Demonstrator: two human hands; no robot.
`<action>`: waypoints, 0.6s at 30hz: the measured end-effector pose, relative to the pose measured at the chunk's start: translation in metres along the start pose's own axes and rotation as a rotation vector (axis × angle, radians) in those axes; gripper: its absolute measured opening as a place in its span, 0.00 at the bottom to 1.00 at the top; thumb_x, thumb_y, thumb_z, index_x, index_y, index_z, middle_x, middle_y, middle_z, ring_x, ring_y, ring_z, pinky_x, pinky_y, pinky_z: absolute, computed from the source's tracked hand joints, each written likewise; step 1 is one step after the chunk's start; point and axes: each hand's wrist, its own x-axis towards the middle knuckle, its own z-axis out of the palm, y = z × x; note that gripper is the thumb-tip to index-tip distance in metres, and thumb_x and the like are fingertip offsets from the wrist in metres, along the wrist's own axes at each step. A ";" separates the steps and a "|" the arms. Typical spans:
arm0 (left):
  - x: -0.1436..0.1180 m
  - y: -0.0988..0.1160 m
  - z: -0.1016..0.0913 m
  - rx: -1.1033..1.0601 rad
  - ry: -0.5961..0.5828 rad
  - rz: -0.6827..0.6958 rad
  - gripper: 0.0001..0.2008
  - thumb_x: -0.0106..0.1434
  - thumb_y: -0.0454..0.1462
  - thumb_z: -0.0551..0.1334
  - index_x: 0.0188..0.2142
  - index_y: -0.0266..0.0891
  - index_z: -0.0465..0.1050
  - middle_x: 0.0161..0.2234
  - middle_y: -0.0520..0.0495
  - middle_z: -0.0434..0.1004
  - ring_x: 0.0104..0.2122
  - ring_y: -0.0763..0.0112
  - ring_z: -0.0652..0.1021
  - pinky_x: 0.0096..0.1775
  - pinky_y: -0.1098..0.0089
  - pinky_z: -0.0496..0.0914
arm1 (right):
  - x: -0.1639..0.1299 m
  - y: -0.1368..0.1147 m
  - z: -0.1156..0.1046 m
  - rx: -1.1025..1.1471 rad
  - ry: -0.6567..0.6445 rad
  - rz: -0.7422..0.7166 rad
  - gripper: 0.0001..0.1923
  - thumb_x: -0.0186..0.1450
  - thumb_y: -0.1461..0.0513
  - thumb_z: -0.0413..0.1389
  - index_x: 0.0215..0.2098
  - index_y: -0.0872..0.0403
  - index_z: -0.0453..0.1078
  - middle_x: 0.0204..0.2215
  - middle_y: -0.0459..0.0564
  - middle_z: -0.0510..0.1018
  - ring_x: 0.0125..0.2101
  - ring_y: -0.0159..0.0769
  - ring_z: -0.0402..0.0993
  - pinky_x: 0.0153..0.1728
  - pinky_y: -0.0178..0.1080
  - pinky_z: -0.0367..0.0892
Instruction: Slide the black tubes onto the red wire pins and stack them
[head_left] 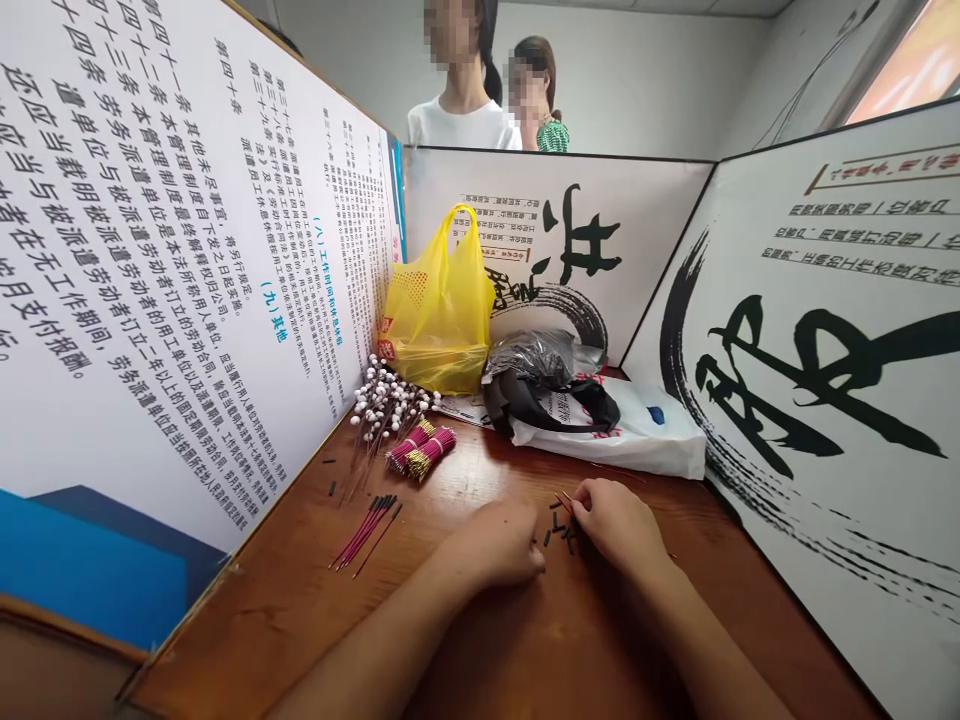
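Observation:
My left hand (501, 543) rests low over the table with its fingers curled closed; what they hold, if anything, is hidden. My right hand (615, 518) is pinched shut at the thumb and forefinger on a thin wire, whose copper-coloured tips (564, 502) poke out to the left. Several short black sleeves (556, 521) lie loose on the wood between the hands. Left of them, several pink wires (365, 535) lie side by side, with black sleeves on their far ends. Two tied bundles of pink wires (421, 450) with bare metal ends sit farther back.
Thin stems with white bud-like tips (390, 395) lie at the back left. Behind stand a yellow plastic bag (439, 320), a grey plastic bundle (536, 355) and a white bag (637, 425). Printed panels (225, 250) wall in the wooden table (247, 640). Two people are beyond.

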 end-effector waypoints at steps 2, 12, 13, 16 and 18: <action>0.001 0.000 -0.004 -0.049 0.003 0.022 0.08 0.54 0.37 0.56 0.30 0.40 0.72 0.31 0.45 0.79 0.28 0.65 0.74 0.26 0.70 0.60 | 0.001 -0.001 0.002 -0.003 0.012 0.013 0.09 0.61 0.60 0.55 0.26 0.53 0.73 0.31 0.52 0.80 0.33 0.41 0.74 0.26 0.36 0.53; 0.014 -0.012 -0.002 -0.440 0.268 0.160 0.08 0.56 0.33 0.52 0.21 0.39 0.58 0.20 0.54 0.61 0.23 0.74 0.61 0.26 0.71 0.51 | 0.003 0.003 -0.005 0.209 0.177 0.041 0.07 0.60 0.58 0.51 0.28 0.51 0.68 0.28 0.49 0.78 0.30 0.39 0.72 0.27 0.36 0.57; 0.016 -0.013 -0.003 -0.496 0.300 0.165 0.09 0.57 0.34 0.52 0.21 0.38 0.56 0.20 0.55 0.59 0.24 0.75 0.61 0.26 0.71 0.51 | 0.002 0.002 -0.007 0.285 0.223 0.025 0.07 0.60 0.58 0.51 0.27 0.51 0.67 0.27 0.48 0.78 0.29 0.39 0.72 0.28 0.36 0.58; 0.019 -0.016 -0.006 -0.791 0.380 0.172 0.12 0.61 0.39 0.52 0.23 0.39 0.55 0.21 0.55 0.56 0.24 0.76 0.59 0.27 0.73 0.53 | 0.000 -0.007 -0.014 0.512 0.329 -0.052 0.07 0.59 0.58 0.52 0.26 0.51 0.65 0.23 0.47 0.75 0.26 0.38 0.70 0.29 0.36 0.61; 0.021 -0.016 -0.009 -1.070 0.372 0.162 0.13 0.63 0.44 0.53 0.26 0.39 0.56 0.20 0.57 0.53 0.22 0.77 0.57 0.25 0.74 0.52 | -0.001 -0.018 -0.015 0.634 0.319 -0.103 0.06 0.60 0.58 0.52 0.27 0.52 0.65 0.22 0.45 0.73 0.24 0.35 0.68 0.28 0.36 0.61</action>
